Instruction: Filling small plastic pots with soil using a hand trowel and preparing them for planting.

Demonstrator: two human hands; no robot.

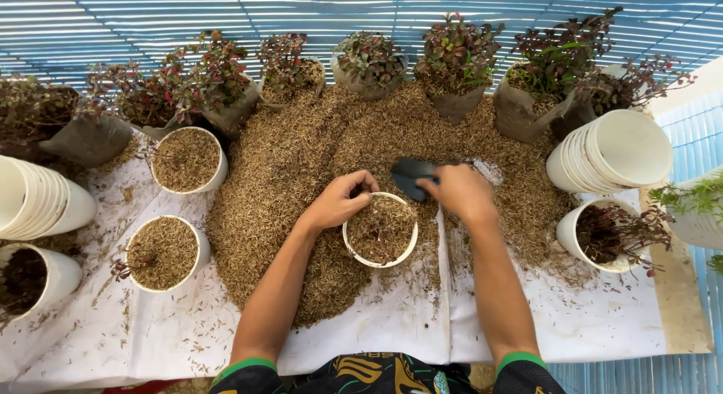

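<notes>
My left hand (343,202) grips the rim of the white pot (380,230), nearly full of husk; my right hand (461,192) is closed on a dark scoop (413,176) just beyond it. An overloaded scoop would likely spill husk onto the sheet (376,326). Left of my grip: two filled pots (175,206). Beyond: bagged seedlings (456,63).

Bright even daylight, sharp, edges bowed

The right hand (461,192) hides most of the dark scoop (410,176). The left edge cuts off a white pot stack (34,202); the right edge cuts a green plant (697,198).
</notes>
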